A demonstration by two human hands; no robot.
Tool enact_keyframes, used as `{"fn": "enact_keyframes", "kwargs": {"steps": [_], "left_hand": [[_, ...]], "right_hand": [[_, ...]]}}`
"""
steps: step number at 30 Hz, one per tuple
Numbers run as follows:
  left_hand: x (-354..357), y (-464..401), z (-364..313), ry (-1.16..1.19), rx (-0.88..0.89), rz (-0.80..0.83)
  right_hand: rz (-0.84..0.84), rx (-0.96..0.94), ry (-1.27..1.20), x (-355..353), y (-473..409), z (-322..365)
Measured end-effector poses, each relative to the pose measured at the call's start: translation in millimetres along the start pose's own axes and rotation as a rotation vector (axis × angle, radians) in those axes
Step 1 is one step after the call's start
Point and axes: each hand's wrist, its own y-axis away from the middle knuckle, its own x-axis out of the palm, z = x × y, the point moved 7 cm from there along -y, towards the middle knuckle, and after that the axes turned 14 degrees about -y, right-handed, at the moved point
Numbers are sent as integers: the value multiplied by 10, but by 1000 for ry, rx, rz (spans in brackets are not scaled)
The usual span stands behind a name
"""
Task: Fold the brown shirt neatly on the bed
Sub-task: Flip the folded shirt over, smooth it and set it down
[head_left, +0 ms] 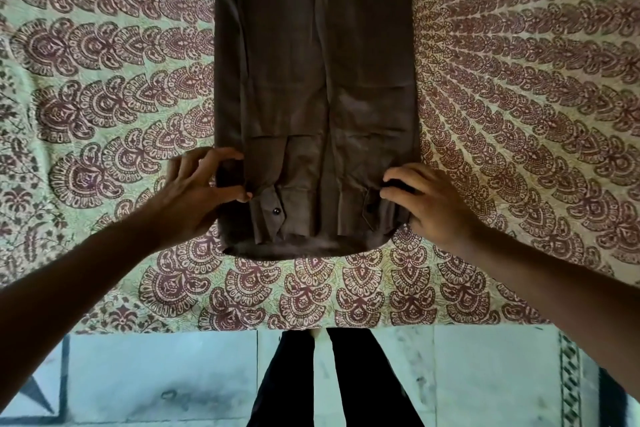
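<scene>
Head view: the brown shirt (311, 80) lies flat on the bed (104, 97), sides already folded in to a long narrow strip, cuffs near the hem closest to you. You've got both near corners, likely so the hem can go up toward the collar evenly. Your left hand (201, 191) pinches the left edge, thumb and fingers closed on cloth. Your right hand (429, 201) sits palm-down on the right corner, fingers curled; actual grip can't be told. Both forearms reach in, angled inward.
</scene>
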Motion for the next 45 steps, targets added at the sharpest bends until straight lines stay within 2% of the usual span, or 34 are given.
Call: {"fn": "enact_keyframes", "kwargs": {"steps": [6,8,11,13,16,18,20,23,26,28,31,36,39,42,45], "left_hand": [[-47,-294,-28,152,14,-58],[-68,-392,83,359,-60,-55],[-222,-594,310,846,-233,9],[-487,-772,474,999,-280,-94],[-798,-1144,728,1168,-333,-223],[-789,-1412,956,1312,-468,-278],[-658,-1682,1186,1313,-623,-317],[-449,-1899,1332,1232,-849,-244],[-410,-1923,1366,1273,-983,-188],[-440,-1922,1382,1300,-1001,-216],[-516,-1923,1419,1178,-1018,-320],[-580,-1932,1502,1127,-1108,-451],[-572,-1966,1551,1028,-1113,-399],[-594,-2023,1606,914,-1107,-333],[-733,-2111,1580,782,-1042,-354]], "right_hand": [[-125,167,-301,-202,-37,-34],[-179,215,-417,-316,-76,-65],[-283,349,-724,-567,-219,-136],[-393,371,-843,-807,-416,-164],[-624,328,-865,-1243,-840,-411],[-714,349,-848,-1425,-1200,-695],[-714,441,-871,-1488,-1556,-1026],[-652,589,-854,-1414,-1895,-1390],[-748,615,-806,-1496,-1980,-1472],[-782,633,-843,-1502,-1983,-1493],[-759,663,-839,-1473,-2044,-1559],[-836,674,-903,-1528,-2131,-1659],[-754,750,-839,-1526,-2207,-1693],[-783,765,-775,-1575,-2257,-1738],[-777,758,-758,-1589,-2288,-1689]]}}
